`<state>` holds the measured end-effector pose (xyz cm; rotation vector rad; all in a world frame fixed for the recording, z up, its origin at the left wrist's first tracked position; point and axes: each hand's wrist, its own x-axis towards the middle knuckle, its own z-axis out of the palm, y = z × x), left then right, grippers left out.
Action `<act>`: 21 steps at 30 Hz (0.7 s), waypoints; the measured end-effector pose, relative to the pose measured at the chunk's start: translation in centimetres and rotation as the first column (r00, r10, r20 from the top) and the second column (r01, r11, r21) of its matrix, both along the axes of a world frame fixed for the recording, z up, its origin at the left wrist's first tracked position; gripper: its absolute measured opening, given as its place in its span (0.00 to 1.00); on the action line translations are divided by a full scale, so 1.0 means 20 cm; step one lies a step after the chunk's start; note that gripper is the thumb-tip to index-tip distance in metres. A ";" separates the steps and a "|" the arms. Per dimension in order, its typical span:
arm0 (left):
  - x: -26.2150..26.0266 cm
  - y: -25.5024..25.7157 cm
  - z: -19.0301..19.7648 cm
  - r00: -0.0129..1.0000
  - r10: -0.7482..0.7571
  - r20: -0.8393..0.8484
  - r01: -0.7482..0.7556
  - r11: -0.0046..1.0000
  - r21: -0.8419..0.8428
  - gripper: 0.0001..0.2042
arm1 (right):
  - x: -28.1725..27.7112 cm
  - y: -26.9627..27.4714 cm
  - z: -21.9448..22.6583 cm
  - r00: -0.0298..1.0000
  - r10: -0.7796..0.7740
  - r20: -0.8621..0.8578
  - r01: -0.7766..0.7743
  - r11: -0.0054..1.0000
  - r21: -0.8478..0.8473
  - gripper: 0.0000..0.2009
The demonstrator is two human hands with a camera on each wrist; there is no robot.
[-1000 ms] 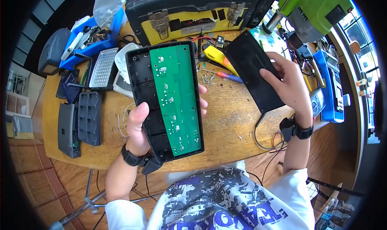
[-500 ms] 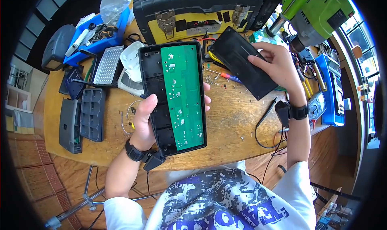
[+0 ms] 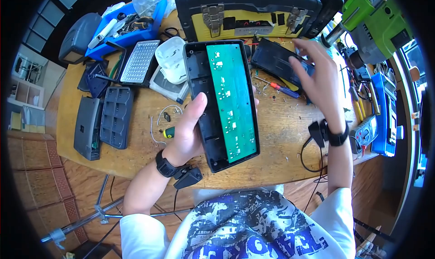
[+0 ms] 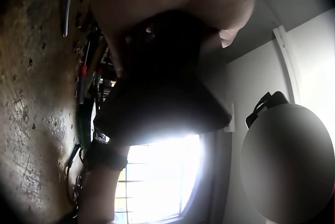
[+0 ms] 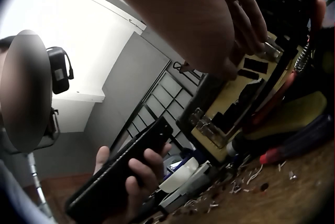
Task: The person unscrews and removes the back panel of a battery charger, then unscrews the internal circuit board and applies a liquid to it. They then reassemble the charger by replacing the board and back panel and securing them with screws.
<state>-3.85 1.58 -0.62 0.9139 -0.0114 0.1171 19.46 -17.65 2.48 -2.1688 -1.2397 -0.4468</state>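
My left hand (image 3: 188,129) grips a black plastic case (image 3: 199,73) by its long sides, thumb on the near edge and fingertips round the far one. Inside the case lies a long green circuit board (image 3: 233,105) dotted with solder joints. The right wrist view shows the case (image 5: 118,182) edge-on, with fingers wrapped over it. A flat black cover panel (image 3: 274,59) rests at the back of the table, before the toolbox. Over its right end hovers my right hand (image 3: 319,73), fingers loosely bent and nothing held; it hides part of the panel.
A black and yellow toolbox (image 3: 249,27) stands at the back, a green drill (image 3: 380,34) at the right. A screwdriver (image 3: 285,89) lies by the panel among scattered screws. A multimeter (image 3: 364,131) sits on the right; dark plastic housings (image 3: 117,118) lie on the left.
My right hand has carried the cover panel back toward the toolbox, set it down and let go. The left hand still holds the case. The head view has shifted left.
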 end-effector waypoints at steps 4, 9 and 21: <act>-0.03 0.01 -0.06 0.995 0.091 -0.050 -0.082 0.982 0.170 0.48 | -0.34 0.02 0.07 0.858 0.277 -0.433 -0.301 0.954 0.014 0.46; -0.03 -0.04 -0.09 0.993 0.112 0.025 -0.113 0.920 0.375 0.49 | -0.57 0.07 0.00 0.858 0.262 -0.442 -0.329 0.941 -0.082 0.63; -0.01 0.24 0.11 0.736 0.645 0.205 -0.636 0.763 -0.115 0.46 | -0.37 -0.20 0.19 0.822 0.424 -0.379 -0.564 0.690 -0.453 0.54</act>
